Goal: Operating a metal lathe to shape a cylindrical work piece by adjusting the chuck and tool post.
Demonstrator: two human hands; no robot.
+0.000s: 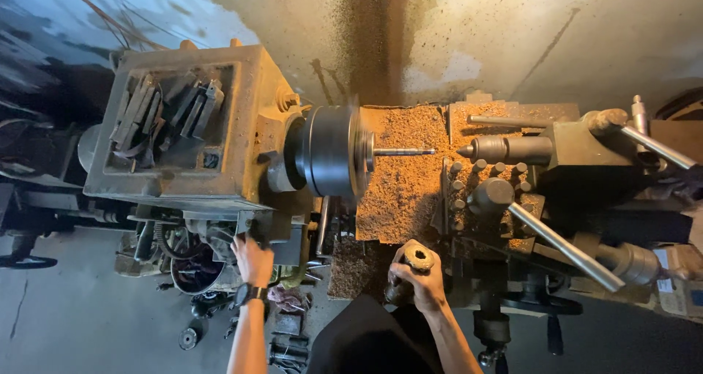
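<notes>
I look down on an old metal lathe. My left hand (253, 260), with a dark watch on the wrist, is pressed against the front of the headstock (183, 125), gripping a control there that my fingers hide. My right hand (417, 279) is closed around a round handle (419, 257) on the front of the carriage. The dark chuck (329, 151) looks blurred and holds a thin metal rod (403, 152) that points right toward the tailstock centre (505, 149).
Brown chips cover the bed (403, 176) beneath the rod. The tool post (491, 195) has a long steel lever (564, 246). Tools lie in the tray on top of the headstock (165, 110). Small metal parts lie on the floor (190, 337) at lower left.
</notes>
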